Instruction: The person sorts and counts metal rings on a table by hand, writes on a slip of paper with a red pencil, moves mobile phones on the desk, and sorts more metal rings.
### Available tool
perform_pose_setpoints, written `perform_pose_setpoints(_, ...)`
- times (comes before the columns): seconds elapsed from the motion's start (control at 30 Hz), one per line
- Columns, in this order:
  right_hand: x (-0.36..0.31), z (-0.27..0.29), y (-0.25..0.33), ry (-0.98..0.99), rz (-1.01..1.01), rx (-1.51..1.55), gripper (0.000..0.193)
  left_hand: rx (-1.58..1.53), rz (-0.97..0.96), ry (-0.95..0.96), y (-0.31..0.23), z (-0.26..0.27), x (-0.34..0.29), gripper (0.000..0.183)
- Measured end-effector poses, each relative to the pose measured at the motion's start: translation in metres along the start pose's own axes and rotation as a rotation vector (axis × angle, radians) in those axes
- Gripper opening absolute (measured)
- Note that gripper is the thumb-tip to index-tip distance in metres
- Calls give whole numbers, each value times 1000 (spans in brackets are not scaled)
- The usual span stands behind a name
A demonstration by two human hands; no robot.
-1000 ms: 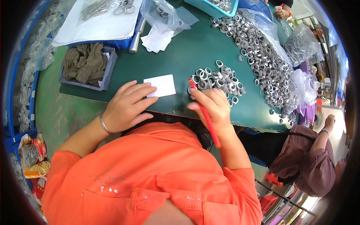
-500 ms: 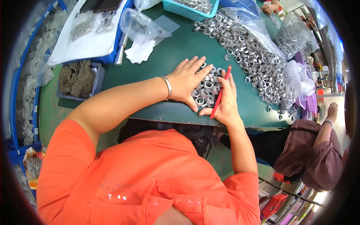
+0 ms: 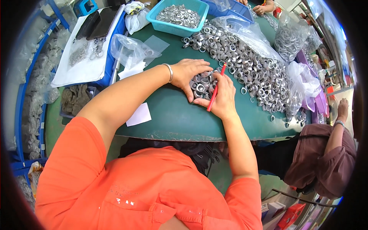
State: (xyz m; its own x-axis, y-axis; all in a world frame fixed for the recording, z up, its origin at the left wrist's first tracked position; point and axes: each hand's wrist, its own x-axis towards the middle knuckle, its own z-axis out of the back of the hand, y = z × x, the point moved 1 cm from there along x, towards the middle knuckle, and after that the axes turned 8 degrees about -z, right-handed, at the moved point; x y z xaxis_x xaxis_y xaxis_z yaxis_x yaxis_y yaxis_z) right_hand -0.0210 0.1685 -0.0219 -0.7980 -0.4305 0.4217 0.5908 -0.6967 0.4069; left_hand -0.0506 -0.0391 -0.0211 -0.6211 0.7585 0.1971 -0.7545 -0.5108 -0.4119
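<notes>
A small heap of silver metal rings (image 3: 200,87) lies on the green table (image 3: 168,115) between my two hands. My left hand (image 3: 187,75), a metal bangle at its wrist, curves along the heap's left and far side with thumb and fingers apart. On the heap's right side is my right hand (image 3: 225,96), with a slim red pencil (image 3: 216,89) held slantwise between thumb and fingers. Its thumb reaches toward my left thumb at the near side of the rings. A much larger pile of similar rings (image 3: 245,63) spreads just beyond and to the right.
A turquoise basket (image 3: 150,16) of metal parts stands at the far side. Clear plastic bags (image 3: 128,50) and a white paper slip (image 3: 139,115) lie left. Farther left is a tray with white sheets (image 3: 61,74). A person in brown (image 3: 318,153) is at right; another person's hand (image 3: 264,8) works beyond.
Both hands have shifted away from the near table edge along with the ring heap, and sit closer around it. A paper slip shows beside my left forearm. The whole view has shifted.
</notes>
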Motion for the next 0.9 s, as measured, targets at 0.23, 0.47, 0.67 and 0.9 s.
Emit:
perform_pose_setpoints(0.23,-2,3,-5,-8,-73,-4,95,24,13,-30,-6,-9,4,126)
perform_pose_setpoints(0.47,-4,9,-11,-31,-49,70,85,-7,-61,27,-8,-8,17,125)
perform_pose_setpoints(0.67,-5,4,-31,-222,-234,422,43,-371,-22,-87,6,1,30,74)
perform_pose_setpoints(0.9,-6,10,-43,-564,-414,464,22,69,125,-35,12,7,84,18)
